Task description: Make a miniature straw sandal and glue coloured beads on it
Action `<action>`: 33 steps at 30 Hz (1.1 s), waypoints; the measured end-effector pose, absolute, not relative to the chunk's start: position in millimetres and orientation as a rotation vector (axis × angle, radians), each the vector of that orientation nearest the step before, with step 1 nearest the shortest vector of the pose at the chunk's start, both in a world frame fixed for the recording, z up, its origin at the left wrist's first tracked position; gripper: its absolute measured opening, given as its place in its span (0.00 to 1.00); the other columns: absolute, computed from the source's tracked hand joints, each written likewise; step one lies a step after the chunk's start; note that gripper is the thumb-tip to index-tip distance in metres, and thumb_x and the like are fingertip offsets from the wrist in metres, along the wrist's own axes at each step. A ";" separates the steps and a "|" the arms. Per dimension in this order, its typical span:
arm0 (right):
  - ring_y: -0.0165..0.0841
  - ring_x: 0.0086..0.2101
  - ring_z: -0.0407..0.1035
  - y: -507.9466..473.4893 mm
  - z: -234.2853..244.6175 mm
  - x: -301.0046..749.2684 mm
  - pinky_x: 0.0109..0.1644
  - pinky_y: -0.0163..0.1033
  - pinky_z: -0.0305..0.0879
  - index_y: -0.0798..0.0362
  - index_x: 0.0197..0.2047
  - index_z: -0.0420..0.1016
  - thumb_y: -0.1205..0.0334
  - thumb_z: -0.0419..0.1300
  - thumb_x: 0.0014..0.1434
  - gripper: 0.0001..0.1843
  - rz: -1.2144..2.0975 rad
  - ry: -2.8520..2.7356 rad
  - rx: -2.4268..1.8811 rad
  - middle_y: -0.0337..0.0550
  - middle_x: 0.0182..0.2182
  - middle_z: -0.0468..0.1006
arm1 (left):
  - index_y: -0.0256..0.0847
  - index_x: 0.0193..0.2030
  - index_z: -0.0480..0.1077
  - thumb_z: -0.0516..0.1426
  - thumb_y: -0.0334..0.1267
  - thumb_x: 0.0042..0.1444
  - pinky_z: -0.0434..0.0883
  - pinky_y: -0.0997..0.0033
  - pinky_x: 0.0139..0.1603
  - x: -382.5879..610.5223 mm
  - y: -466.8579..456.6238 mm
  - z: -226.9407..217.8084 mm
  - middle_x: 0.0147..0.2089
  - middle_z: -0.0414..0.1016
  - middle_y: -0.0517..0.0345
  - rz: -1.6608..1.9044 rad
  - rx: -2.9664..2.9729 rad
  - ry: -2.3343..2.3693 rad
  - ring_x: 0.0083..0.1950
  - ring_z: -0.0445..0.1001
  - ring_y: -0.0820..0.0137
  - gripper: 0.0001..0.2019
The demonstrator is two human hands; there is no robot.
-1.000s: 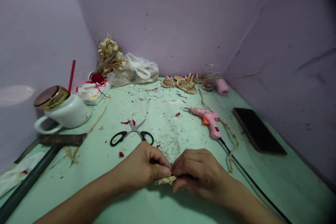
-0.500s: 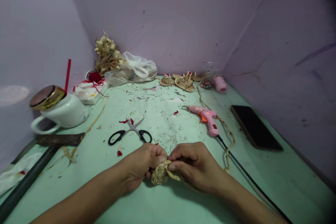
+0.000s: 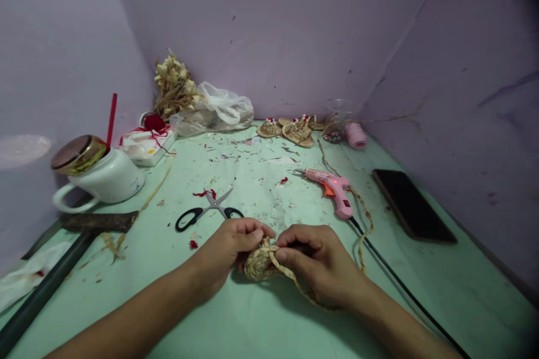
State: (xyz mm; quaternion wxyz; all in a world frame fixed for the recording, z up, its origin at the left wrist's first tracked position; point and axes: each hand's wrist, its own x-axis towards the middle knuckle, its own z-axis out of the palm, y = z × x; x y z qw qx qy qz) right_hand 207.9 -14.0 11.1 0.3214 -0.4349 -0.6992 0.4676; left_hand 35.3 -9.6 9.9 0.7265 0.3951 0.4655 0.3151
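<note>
A small coil of braided straw point(image 3: 257, 266) is held between my hands, just above the pale green table. My left hand point(image 3: 236, 244) grips its left side, thumb on top and fingers curled behind. My right hand point(image 3: 320, 261) pinches the braided straw cord point(image 3: 290, 275) where it meets the coil's upper right edge; the cord's loose length runs down beneath my right palm. Beyond my left hand lie open scissors point(image 3: 213, 206) with black handles. A pink glue gun point(image 3: 334, 186) with an orange trigger and a small lit light rests past my right hand.
At left lie a hammer point(image 3: 99, 223) and a white mug point(image 3: 109, 179) with a lid tipped on it. Small woven hats point(image 3: 297, 132), a plastic bag point(image 3: 217, 112) and a pink spool point(image 3: 356, 136) line the back wall. A phone point(image 3: 412, 205) and black cable point(image 3: 404, 286) are at right.
Both hands and the coil have risen slightly in the picture. My left thumb and fingers have shifted up to the coil's top edge, and more of the cord shows below my right hand.
</note>
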 end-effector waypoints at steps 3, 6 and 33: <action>0.28 0.24 0.66 -14.2 11.3 207.3 0.28 0.31 0.61 0.56 0.27 0.75 0.64 0.59 0.52 0.05 1.264 -1.820 -1.154 0.39 0.22 0.75 | 0.34 0.24 0.66 0.61 0.44 0.42 0.53 0.77 0.22 33.9 -9.0 8.5 0.20 0.64 0.62 0.670 0.854 0.965 0.20 0.58 0.79 0.13; 0.28 0.24 0.65 -15.5 9.8 206.7 0.26 0.31 0.60 0.56 0.27 0.74 0.63 0.59 0.52 0.06 1.275 -1.849 -1.189 0.38 0.21 0.74 | 0.36 0.20 0.62 0.63 0.44 0.38 0.51 0.77 0.20 37.5 -10.5 7.4 0.17 0.60 0.65 0.639 0.828 0.979 0.18 0.54 0.80 0.15; 0.39 0.36 0.70 6.7 34.7 263.1 0.42 0.42 0.62 0.49 0.37 0.75 0.50 0.46 0.62 0.19 0.820 -2.040 -1.369 0.44 0.36 0.77 | 0.35 0.28 0.65 0.62 0.41 0.39 0.68 0.77 0.17 21.8 -0.8 20.8 0.23 0.69 0.60 0.870 0.951 1.209 0.20 0.66 0.76 0.13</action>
